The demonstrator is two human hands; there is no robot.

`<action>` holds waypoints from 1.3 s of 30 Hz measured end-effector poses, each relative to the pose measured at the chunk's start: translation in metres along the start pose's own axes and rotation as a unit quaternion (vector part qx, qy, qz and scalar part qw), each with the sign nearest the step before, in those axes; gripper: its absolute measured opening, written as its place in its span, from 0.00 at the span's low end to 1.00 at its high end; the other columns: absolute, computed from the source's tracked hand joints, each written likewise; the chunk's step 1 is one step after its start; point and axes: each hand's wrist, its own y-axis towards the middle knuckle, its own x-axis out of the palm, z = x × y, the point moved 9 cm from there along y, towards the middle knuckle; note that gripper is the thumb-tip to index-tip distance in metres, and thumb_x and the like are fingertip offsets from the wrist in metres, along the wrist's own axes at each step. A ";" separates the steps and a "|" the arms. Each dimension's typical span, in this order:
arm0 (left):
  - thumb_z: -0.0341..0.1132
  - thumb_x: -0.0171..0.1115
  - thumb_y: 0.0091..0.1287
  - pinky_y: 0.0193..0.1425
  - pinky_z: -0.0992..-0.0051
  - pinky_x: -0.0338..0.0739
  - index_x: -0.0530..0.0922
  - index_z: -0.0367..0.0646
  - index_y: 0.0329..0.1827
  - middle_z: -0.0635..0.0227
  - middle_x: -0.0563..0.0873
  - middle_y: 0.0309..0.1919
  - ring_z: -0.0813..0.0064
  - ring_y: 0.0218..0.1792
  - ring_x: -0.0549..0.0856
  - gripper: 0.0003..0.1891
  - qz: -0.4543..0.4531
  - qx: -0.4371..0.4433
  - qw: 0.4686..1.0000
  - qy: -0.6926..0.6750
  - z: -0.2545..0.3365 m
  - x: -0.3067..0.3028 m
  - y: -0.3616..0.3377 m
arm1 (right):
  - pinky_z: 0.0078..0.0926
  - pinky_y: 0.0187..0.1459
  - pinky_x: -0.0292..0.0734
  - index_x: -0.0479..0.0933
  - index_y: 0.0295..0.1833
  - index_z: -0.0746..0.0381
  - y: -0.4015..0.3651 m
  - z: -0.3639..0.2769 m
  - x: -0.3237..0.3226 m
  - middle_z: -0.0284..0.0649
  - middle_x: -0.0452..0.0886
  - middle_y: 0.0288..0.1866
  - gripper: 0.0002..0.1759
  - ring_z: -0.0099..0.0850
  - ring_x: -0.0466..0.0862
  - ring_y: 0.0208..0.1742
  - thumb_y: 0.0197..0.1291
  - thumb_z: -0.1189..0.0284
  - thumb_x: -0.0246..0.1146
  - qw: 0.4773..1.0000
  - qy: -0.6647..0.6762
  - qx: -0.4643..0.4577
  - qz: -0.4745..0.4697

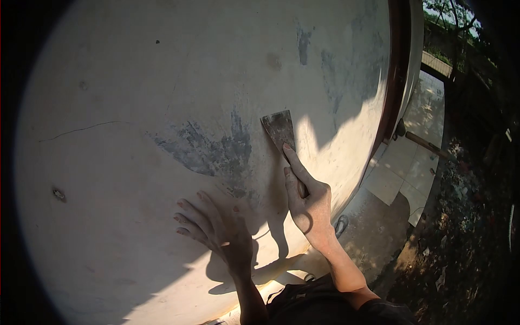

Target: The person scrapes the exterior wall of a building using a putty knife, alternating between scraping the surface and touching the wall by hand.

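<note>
My right hand (310, 203) is wrapped round the handle of a scraper (279, 130) with a wide, worn metal blade. The blade points up along the pale wall (124, 81), just right of a dark grey patch (208, 146) where the surface coat is gone. My left hand (216, 225) rests near the wall below that patch, fingers spread and dusted white, holding nothing. Both hands cast shadows on the wall.
More grey patches (346, 70) mark the wall's upper right, and a small hole (58, 194) sits at left. Beyond a dark brown vertical trim (392, 70) lie floor tiles (398, 168), a wooden-handled tool (428, 145) and leaf-strewn ground (460, 233).
</note>
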 end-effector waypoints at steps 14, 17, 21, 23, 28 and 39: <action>0.46 0.55 0.73 0.80 0.44 0.36 0.51 0.40 0.81 0.47 0.44 0.81 0.44 0.81 0.41 0.38 0.055 -0.114 0.992 0.014 0.034 0.007 0.005 | 0.22 0.21 0.66 0.73 0.71 0.60 0.032 0.007 0.007 0.37 0.75 0.19 0.34 0.20 0.69 0.16 0.54 0.82 0.52 0.974 0.096 -0.173 -0.109; 0.43 0.56 0.73 0.80 0.45 0.38 0.51 0.42 0.81 0.48 0.44 0.81 0.45 0.81 0.41 0.38 0.066 -0.144 0.987 -0.031 0.044 0.005 0.006 | 0.16 0.25 0.60 0.68 0.73 0.63 0.058 -0.009 0.005 0.32 0.72 0.23 0.31 0.14 0.64 0.21 0.64 0.81 0.43 0.958 0.132 -0.204 -0.152; 0.38 0.59 0.70 0.80 0.47 0.42 0.58 0.44 0.79 0.50 0.45 0.81 0.47 0.81 0.43 0.35 0.092 -0.162 0.978 -0.091 0.059 -0.002 0.005 | 0.15 0.24 0.58 0.66 0.75 0.62 0.082 -0.018 0.015 0.27 0.68 0.23 0.27 0.12 0.62 0.21 0.72 0.76 0.46 0.935 0.241 -0.156 -0.209; 0.33 0.60 0.69 0.79 0.49 0.51 0.60 0.44 0.78 0.49 0.50 0.80 0.46 0.80 0.50 0.34 0.079 -0.163 0.981 -0.076 0.069 -0.005 0.006 | 0.16 0.24 0.60 0.62 0.77 0.61 0.069 -0.013 0.025 0.25 0.65 0.24 0.28 0.13 0.61 0.20 0.73 0.76 0.47 0.923 0.245 -0.116 -0.273; 0.25 0.57 0.65 0.70 0.59 0.68 0.61 0.44 0.78 0.47 0.73 0.68 0.52 0.69 0.72 0.35 0.043 -0.163 0.958 -0.233 0.094 0.004 -0.011 | 0.22 0.28 0.69 0.62 0.78 0.54 0.026 0.038 0.035 0.34 0.72 0.26 0.30 0.19 0.70 0.25 0.70 0.74 0.44 0.867 0.247 0.037 -0.431; 0.21 0.48 0.67 0.58 0.64 0.75 0.58 0.39 0.78 0.44 0.76 0.60 0.52 0.54 0.81 0.33 -0.082 -0.236 0.902 -0.353 0.123 0.057 -0.058 | 0.27 0.41 0.77 0.71 0.69 0.64 -0.004 0.119 0.057 0.39 0.84 0.37 0.24 0.25 0.78 0.35 0.69 0.71 0.54 0.810 0.292 0.106 -0.497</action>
